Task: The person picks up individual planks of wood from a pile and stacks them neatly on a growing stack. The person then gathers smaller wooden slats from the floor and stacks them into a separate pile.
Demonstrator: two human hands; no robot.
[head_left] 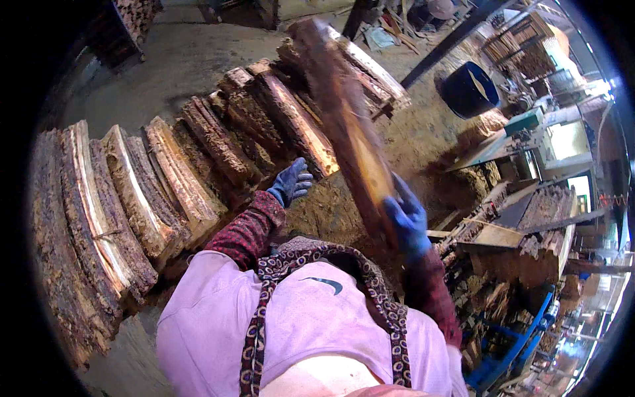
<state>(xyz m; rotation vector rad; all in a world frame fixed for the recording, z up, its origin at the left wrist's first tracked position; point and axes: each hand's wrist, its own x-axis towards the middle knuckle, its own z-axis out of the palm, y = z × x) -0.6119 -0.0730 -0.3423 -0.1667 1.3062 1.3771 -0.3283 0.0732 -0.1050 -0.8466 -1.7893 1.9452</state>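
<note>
A worker in a pink shirt and patterned apron straps steadied a long wooden slab in a cluttered woodyard workshop. The gloved right hand was closed on the right edge of the slab's near end, fingers bent over the wood; whether the thumb reached beneath could not be told. The gloved left hand was empty and open, its fingers loosely spread toward the right, near the slab but apart from it. The slab slanted from the worker's right hand to the far side of the scene, its far end blurred and crossing in front of the stacked timber; whether it touched the stack was unclear.

A row of bark-covered pieces curved across the left, laid side by side. Far to the right stood a dark blue drum, with a machine nearer, and a blue metal frame at near right.

The step in hand appeared to be the handling of this single slab, one-handed. The next move, by the look of it, called for the left hand's support beneath the wood and control of its unsupported-looking far end.
</note>
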